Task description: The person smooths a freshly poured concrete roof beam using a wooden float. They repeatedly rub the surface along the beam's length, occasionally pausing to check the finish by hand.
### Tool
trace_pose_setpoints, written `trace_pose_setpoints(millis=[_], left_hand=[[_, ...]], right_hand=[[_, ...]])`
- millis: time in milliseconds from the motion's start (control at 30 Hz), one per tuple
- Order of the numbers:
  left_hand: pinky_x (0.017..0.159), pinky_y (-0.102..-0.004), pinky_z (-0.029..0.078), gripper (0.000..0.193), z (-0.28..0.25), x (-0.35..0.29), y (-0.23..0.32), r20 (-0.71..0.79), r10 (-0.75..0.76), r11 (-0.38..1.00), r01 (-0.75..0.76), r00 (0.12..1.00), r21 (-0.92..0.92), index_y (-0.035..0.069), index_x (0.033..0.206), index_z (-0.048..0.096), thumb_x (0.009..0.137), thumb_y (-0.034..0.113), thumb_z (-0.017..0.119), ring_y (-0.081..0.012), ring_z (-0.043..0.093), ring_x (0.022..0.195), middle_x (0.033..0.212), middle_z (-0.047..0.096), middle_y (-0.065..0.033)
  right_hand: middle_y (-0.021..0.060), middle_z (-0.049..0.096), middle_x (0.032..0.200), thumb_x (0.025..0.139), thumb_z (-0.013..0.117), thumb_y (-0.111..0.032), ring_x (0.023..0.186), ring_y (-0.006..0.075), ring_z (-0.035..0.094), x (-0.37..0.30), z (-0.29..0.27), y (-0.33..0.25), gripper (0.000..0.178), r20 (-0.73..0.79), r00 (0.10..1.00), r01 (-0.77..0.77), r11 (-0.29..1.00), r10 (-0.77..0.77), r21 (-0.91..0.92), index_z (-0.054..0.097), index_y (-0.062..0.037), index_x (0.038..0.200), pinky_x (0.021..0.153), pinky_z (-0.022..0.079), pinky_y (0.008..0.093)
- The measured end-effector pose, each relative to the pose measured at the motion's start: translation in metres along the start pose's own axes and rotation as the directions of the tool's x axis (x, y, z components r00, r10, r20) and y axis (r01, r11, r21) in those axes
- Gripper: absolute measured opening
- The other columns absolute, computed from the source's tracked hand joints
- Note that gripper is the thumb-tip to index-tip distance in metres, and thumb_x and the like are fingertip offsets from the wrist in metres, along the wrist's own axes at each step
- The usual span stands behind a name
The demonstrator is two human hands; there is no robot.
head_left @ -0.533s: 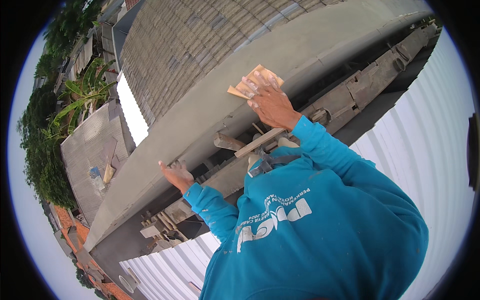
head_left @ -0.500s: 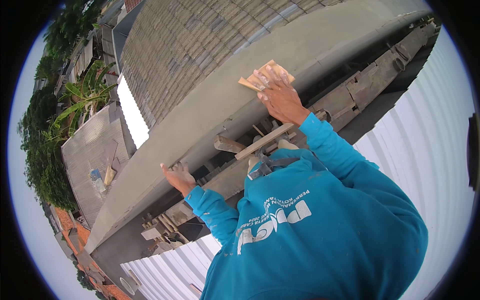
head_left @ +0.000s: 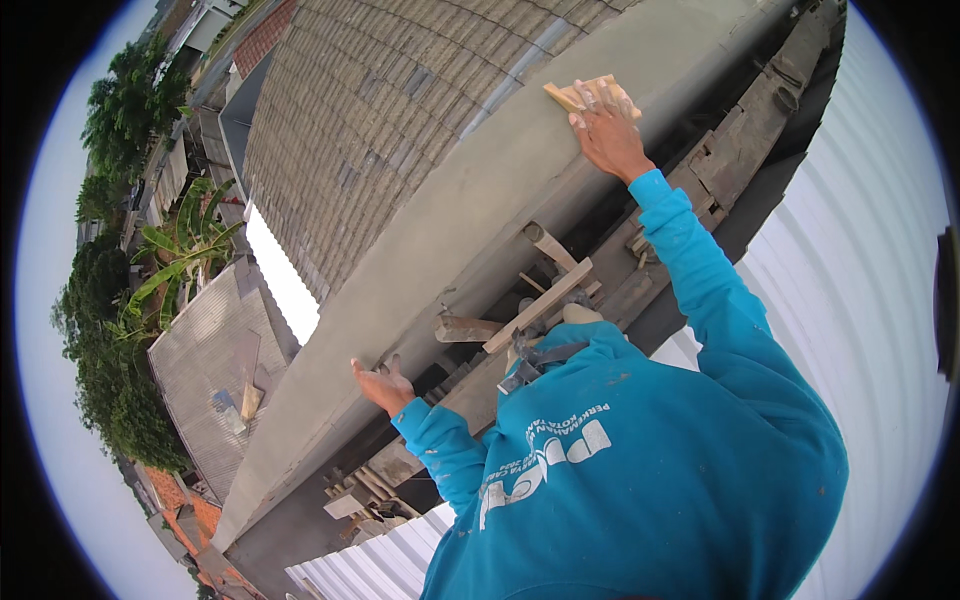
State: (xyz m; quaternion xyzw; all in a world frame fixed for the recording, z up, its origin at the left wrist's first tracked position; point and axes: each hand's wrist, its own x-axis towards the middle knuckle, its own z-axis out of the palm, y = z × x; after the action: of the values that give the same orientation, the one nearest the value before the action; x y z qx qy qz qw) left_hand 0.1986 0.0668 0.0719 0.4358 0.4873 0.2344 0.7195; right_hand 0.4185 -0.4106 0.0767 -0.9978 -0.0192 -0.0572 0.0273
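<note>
Sleeves: I see both teal sleeves (head_left: 640, 470) entering from the lower edge, nearest to the camera; the printed front of the garment fills the lower centre.
Left hand: my view shows the left hand (head_left: 383, 383) resting on the near edge of the grey cement ledge (head_left: 450, 230), palm up, fingers loosely spread, gripping nothing.
Timber: below the ledge I see rough wooden battens (head_left: 540, 300) crossing one another between the ledge and the corrugated white sheeting (head_left: 860, 270) at right.
Right hand: I see the right hand (head_left: 608, 130) stretched far forward, arm almost straight, palm down, fingers extended flat and pressed on a wooden float (head_left: 580, 93).
Float position: the wooden float lies flat on the smooth cement ledge near its upper right end, partly covered by the fingers, its pale corner showing at left.
Beyond: I see a tiled roof (head_left: 390, 110) rising directly behind the ledge.
Far field: lower roofs (head_left: 210, 340), banana leaves (head_left: 175, 265) and trees (head_left: 110, 400) lie at left, well apart from both hands.
</note>
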Motion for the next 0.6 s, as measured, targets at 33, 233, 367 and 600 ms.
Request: trace_pose_setpoints(millis=[33,233,367,600], left_hand=[[0.116,-0.0673,0.022,0.062,0.007,0.003,0.0,0.04,-0.005,1.0,0.004,0.999,0.028,0.008,0.151,0.038,0.1,0.039,0.056,-0.0349,0.021,0.146,0.157,0.03,-0.0135],[0.112,-0.067,0.026,0.057,0.021,0.014,0.0,0.057,0.014,0.999,-0.016,0.998,0.033,0.011,0.147,0.044,0.1,0.042,0.051,-0.0319,0.034,0.14,0.152,0.042,-0.0104],[0.109,-0.0662,0.028,0.055,0.007,0.018,0.0,0.008,-0.003,0.998,0.002,1.0,0.058,0.012,0.145,0.046,0.101,0.044,0.043,-0.0294,0.039,0.137,0.151,0.044,-0.0082],[0.109,-0.0604,0.033,0.054,0.031,0.022,0.001,-0.048,0.055,0.988,-0.047,0.997,0.15,0.01,0.144,0.047,0.101,0.042,0.04,-0.0278,0.05,0.129,0.144,0.052,-0.0078]], right_hand=[[0.0059,0.03,0.164,0.106,0.041,-0.037,0.151,0.0399,0.023,0.036,0.01,0.041,0.046,-0.048,0.991,-0.129,0.992,0.129,-0.009,0.055,-0.0187,0.145,0.122,0.017,0.0599],[0.0059,0.039,0.159,0.105,0.041,-0.038,0.15,0.0387,0.026,0.005,0.023,-0.045,0.046,-0.281,0.935,0.26,0.957,-0.216,0.132,0.052,-0.0233,0.147,0.122,0.018,0.0593],[0.0038,0.033,0.163,0.107,0.039,-0.04,0.151,0.0386,0.022,-0.03,-0.001,-0.021,0.048,-0.092,0.966,0.257,0.931,-0.241,0.26,0.058,-0.0133,0.142,0.122,0.018,0.0591],[0.0047,0.032,0.163,0.105,0.04,-0.042,0.151,0.0394,0.022,0.087,0.026,0.066,0.048,-0.166,0.976,-0.133,0.99,0.139,0.048,0.057,-0.0171,0.143,0.121,0.017,0.0628]])
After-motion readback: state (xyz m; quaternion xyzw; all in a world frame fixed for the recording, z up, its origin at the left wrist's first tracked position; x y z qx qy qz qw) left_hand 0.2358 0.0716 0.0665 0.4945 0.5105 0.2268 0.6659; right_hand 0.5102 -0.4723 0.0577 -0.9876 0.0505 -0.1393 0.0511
